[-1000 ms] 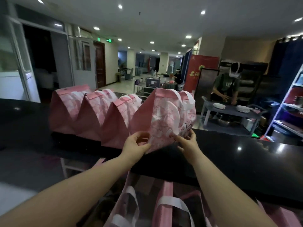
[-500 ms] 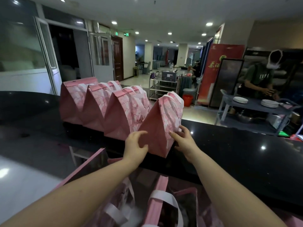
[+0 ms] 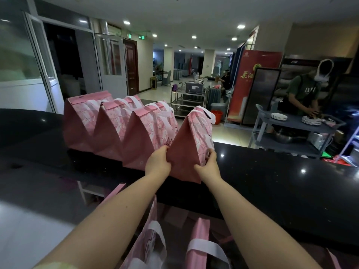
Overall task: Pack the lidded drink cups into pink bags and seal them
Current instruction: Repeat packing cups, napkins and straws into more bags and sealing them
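Observation:
A sealed pink bag (image 3: 191, 144) with white handles stands on the black counter (image 3: 272, 177), rightmost in a row with three other sealed pink bags (image 3: 139, 131). My left hand (image 3: 158, 162) grips its lower left edge. On the lower right side, my right hand (image 3: 208, 166) holds the bag with curled fingers. No drink cups are visible; the bags hide their contents.
Below the counter's near edge stand more pink bags (image 3: 149, 243) with white handles. Beyond the counter are a steel trolley (image 3: 189, 98), a red bucket (image 3: 217, 116), a grey cart (image 3: 297, 129) with white plates, and a person (image 3: 305, 94) working at it.
The bag I hold has swung round from showing its broad face to end-on and settled on the counter beside the third bag. Both hands slid down to its lower edges.

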A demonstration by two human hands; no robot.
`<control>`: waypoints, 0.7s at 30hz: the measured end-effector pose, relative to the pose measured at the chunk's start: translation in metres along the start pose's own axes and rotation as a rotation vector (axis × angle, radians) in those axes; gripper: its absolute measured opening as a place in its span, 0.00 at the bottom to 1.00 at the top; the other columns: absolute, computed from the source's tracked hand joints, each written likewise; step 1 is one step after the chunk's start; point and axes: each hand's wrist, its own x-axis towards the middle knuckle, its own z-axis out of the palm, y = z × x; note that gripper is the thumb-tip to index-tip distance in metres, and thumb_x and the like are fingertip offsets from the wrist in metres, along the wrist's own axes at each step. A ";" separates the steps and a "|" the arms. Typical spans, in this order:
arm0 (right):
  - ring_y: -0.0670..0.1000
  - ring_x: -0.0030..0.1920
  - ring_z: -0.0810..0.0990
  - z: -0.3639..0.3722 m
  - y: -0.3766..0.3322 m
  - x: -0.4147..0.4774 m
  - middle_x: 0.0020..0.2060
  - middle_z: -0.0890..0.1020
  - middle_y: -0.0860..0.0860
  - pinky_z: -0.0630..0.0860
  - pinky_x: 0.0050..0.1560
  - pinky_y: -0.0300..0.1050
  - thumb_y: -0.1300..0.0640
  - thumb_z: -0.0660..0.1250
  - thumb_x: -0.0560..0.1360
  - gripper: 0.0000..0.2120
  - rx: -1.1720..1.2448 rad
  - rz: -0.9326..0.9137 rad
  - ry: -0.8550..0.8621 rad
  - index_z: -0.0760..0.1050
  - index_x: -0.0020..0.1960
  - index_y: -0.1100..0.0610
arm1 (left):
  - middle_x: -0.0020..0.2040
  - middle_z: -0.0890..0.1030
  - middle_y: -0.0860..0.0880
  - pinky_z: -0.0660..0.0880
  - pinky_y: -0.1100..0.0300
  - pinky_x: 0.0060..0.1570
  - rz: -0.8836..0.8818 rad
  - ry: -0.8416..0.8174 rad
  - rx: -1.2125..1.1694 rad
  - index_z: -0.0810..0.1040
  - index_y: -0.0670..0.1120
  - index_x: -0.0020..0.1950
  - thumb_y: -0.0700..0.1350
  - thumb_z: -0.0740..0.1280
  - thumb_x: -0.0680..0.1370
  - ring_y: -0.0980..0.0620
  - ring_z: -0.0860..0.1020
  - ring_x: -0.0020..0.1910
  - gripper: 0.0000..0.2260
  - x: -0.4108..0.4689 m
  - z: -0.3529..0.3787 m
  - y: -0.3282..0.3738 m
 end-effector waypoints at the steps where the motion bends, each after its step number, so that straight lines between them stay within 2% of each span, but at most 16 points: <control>1: 0.57 0.64 0.73 0.004 0.001 0.001 0.71 0.66 0.55 0.75 0.57 0.48 0.60 0.71 0.68 0.42 -0.045 -0.004 0.017 0.52 0.76 0.49 | 0.54 0.80 0.46 0.74 0.51 0.48 0.009 0.005 0.022 0.75 0.48 0.58 0.36 0.63 0.70 0.41 0.78 0.54 0.18 0.001 0.002 -0.001; 4: 0.58 0.64 0.72 0.012 0.006 -0.004 0.70 0.63 0.56 0.73 0.56 0.46 0.60 0.71 0.70 0.43 -0.163 -0.005 0.042 0.51 0.77 0.50 | 0.54 0.80 0.46 0.75 0.50 0.47 0.025 0.008 0.057 0.74 0.48 0.58 0.35 0.62 0.71 0.40 0.78 0.52 0.18 0.000 0.008 -0.007; 7: 0.58 0.66 0.71 0.012 0.007 -0.009 0.70 0.64 0.56 0.73 0.62 0.52 0.58 0.72 0.68 0.45 -0.172 -0.028 0.069 0.50 0.77 0.49 | 0.56 0.79 0.46 0.74 0.50 0.49 0.043 0.006 0.036 0.73 0.48 0.61 0.35 0.63 0.72 0.41 0.78 0.54 0.19 -0.003 0.009 -0.009; 9: 0.56 0.67 0.68 0.009 0.002 -0.014 0.68 0.66 0.55 0.71 0.65 0.55 0.57 0.73 0.68 0.43 -0.137 -0.100 0.126 0.53 0.76 0.50 | 0.59 0.78 0.46 0.74 0.50 0.52 0.072 0.010 0.005 0.73 0.48 0.64 0.36 0.63 0.72 0.42 0.77 0.56 0.20 -0.006 0.003 -0.008; 12: 0.52 0.66 0.67 0.005 -0.015 -0.027 0.64 0.70 0.52 0.67 0.68 0.51 0.59 0.74 0.69 0.32 -0.139 -0.391 0.217 0.65 0.70 0.53 | 0.60 0.77 0.47 0.74 0.48 0.54 0.208 0.011 0.076 0.72 0.47 0.66 0.40 0.66 0.75 0.44 0.75 0.59 0.19 -0.009 -0.012 -0.014; 14: 0.51 0.63 0.69 0.005 -0.031 -0.035 0.58 0.74 0.50 0.66 0.66 0.50 0.61 0.73 0.69 0.23 -0.194 -0.653 0.231 0.72 0.62 0.54 | 0.58 0.78 0.47 0.75 0.48 0.50 0.343 0.033 0.227 0.74 0.47 0.65 0.43 0.68 0.75 0.44 0.76 0.56 0.18 -0.013 -0.027 -0.021; 17: 0.49 0.58 0.72 0.014 -0.053 -0.044 0.53 0.76 0.46 0.68 0.62 0.43 0.63 0.72 0.69 0.17 -0.267 -0.845 0.049 0.77 0.56 0.54 | 0.52 0.80 0.46 0.74 0.48 0.45 0.473 0.098 0.394 0.78 0.47 0.61 0.45 0.70 0.72 0.41 0.79 0.50 0.17 -0.021 -0.055 -0.028; 19: 0.48 0.54 0.72 0.025 -0.064 -0.051 0.50 0.76 0.44 0.67 0.58 0.38 0.64 0.72 0.69 0.15 -0.317 -0.877 -0.120 0.79 0.54 0.54 | 0.55 0.79 0.47 0.72 0.49 0.50 0.475 0.058 0.455 0.77 0.48 0.62 0.46 0.70 0.73 0.42 0.78 0.53 0.17 -0.031 -0.078 -0.031; 21: 0.44 0.51 0.70 0.036 -0.071 -0.058 0.48 0.75 0.44 0.66 0.54 0.37 0.66 0.72 0.68 0.15 -0.370 -0.912 -0.273 0.80 0.54 0.55 | 0.56 0.79 0.49 0.73 0.49 0.54 0.458 0.006 0.399 0.78 0.50 0.62 0.47 0.68 0.73 0.45 0.78 0.55 0.17 -0.048 -0.100 -0.038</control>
